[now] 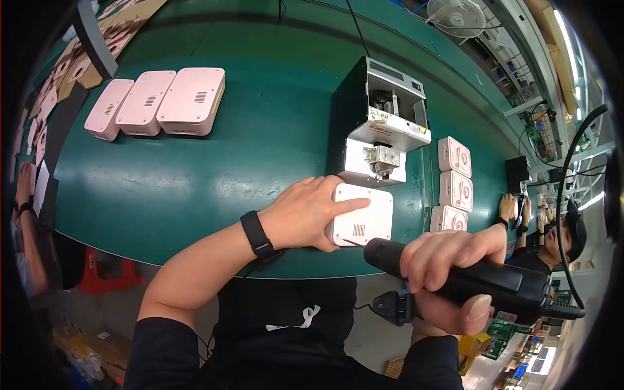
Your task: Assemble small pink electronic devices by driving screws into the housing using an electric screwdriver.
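Observation:
My left hand [307, 211] grips a pale pink square plastic housing [374, 224] at its left side, with the index finger stretched across its top. The housing lies on the green bench near the front edge, with a slotted vent and corner holes facing up. In my right hand [455, 266] is a black electric screwdriver [494, 286], fingers wrapped round its body. It is held nearly level, and its thin bit points left to the housing's lower edge. Whether the bit touches a screw cannot be made out.
A black and silver screw feeder machine [383, 123] stands just beyond the housing. Three pink housings [192, 101] lie at the far left, and several more [456, 190] line up at right. A cable [565, 175] hangs from above. Co-workers' hands [507, 208] show at the right bench.

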